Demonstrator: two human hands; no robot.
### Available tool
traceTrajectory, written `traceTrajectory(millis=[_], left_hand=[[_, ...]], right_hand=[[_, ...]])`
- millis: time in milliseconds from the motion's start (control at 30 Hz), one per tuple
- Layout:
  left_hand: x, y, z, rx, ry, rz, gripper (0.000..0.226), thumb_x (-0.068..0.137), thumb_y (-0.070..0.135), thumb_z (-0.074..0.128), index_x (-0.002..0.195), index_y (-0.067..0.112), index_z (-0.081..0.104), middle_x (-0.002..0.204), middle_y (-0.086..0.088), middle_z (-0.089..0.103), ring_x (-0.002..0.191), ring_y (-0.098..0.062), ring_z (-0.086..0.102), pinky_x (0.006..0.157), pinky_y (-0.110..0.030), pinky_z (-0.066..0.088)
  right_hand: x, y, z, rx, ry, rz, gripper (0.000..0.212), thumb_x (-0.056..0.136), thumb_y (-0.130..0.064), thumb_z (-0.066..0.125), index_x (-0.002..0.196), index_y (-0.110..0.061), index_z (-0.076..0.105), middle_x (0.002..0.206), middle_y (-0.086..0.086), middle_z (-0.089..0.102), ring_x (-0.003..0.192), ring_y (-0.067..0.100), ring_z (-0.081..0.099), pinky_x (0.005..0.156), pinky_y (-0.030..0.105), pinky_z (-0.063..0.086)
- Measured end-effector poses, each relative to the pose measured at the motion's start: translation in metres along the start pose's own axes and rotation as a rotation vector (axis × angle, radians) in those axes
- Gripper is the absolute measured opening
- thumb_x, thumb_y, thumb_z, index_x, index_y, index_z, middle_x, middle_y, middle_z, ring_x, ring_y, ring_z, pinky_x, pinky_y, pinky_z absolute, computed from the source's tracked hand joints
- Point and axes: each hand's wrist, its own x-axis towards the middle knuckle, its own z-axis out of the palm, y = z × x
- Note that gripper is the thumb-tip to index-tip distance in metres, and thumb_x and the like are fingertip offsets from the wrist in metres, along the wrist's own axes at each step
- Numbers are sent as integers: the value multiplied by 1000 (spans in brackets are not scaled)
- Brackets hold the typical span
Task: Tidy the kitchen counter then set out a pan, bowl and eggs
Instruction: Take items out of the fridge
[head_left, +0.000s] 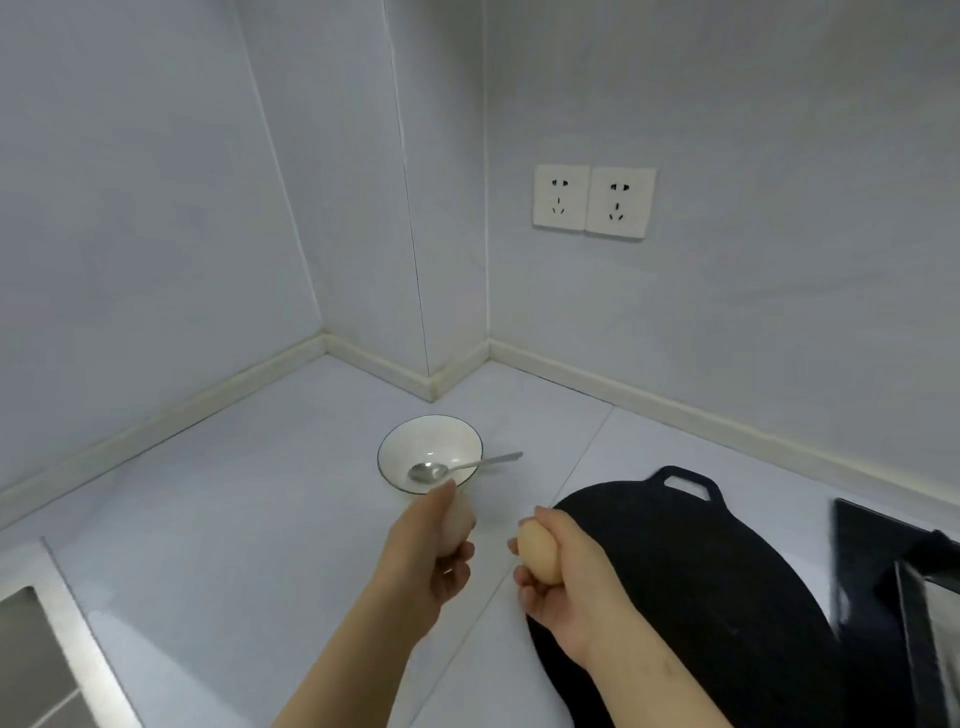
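A white bowl (430, 441) with a dark rim stands on the pale counter (234, 519), and a metal spoon (457, 467) lies in it with its handle over the right rim. My left hand (431, 551) grips a pale egg (460, 522) just in front of the bowl. My right hand (566, 571) holds a tan egg (537, 551) beside it, above the left edge of a flat black pan (701, 571) with a loop handle at its far end.
A steel sink edge (47, 613) shows at the lower left. A dark hob (883, 571) lies at the right edge. Two wall sockets (595, 201) sit above the counter's back corner.
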Motion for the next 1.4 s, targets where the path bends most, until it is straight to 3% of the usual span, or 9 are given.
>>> traceTrajectory(millis=[233,433,600,700,800,967,1067,1200,1400], left_hand=[[49,8,-54,400,-97,35,12,89,24,56,97,15,57,85,-4,58,64,-17,56,57,-25,44],[72,-2,-85,681,-45,144,21,84,14,58,104,13,50,94,-6,57,70,-18,54,59,-27,48],[89,-2,-103,1094,96,358,39,85,25,58,121,21,42,111,0,43,87,-19,51,73,-26,42],[94,3,-113,1225,144,393,43,89,28,53,128,22,36,122,1,39,86,-18,50,70,-24,39],[101,7,-128,1283,175,421,47,89,28,53,132,22,35,132,2,37,101,-20,54,72,-23,40],[112,8,-153,1313,250,467,49,88,29,55,134,24,37,134,3,40,120,-17,44,90,-22,39],[118,11,-163,1285,304,461,49,88,29,55,134,24,37,135,4,39,121,-17,41,94,-21,37],[123,14,-174,1274,344,446,49,89,25,54,135,23,36,136,2,38,122,-18,41,95,-22,37],[130,15,-182,1227,375,452,47,89,18,50,135,20,39,135,0,40,121,-20,42,92,-22,38]], right_hand=[[42,29,35,-117,-21,-36,6,91,-15,54,94,-11,57,76,12,58,52,19,50,43,23,41],[58,51,44,-508,-69,-102,28,87,-1,47,110,-17,52,88,4,55,72,16,55,63,24,53],[73,65,62,-913,-46,-305,41,84,-20,63,122,-25,46,107,-8,51,96,9,53,79,17,45],[84,69,77,-1035,-49,-413,33,82,-21,64,112,-26,50,104,-7,53,96,9,52,77,16,41],[97,76,92,-1080,-73,-486,24,81,-20,63,97,-30,48,99,-7,57,91,10,54,77,17,43],[121,86,121,-1169,-93,-557,29,80,-25,65,106,-29,54,99,-6,60,98,15,57,80,22,45],[136,91,136,-1192,-72,-610,38,79,-23,64,116,-24,55,94,-8,53,104,17,54,83,24,45],[149,95,149,-1172,-100,-629,44,80,-15,62,122,-20,52,113,-4,59,107,15,55,80,17,41],[161,100,167,-1266,-136,-679,42,84,-16,57,124,-23,50,123,-6,55,114,18,50,88,25,43]])
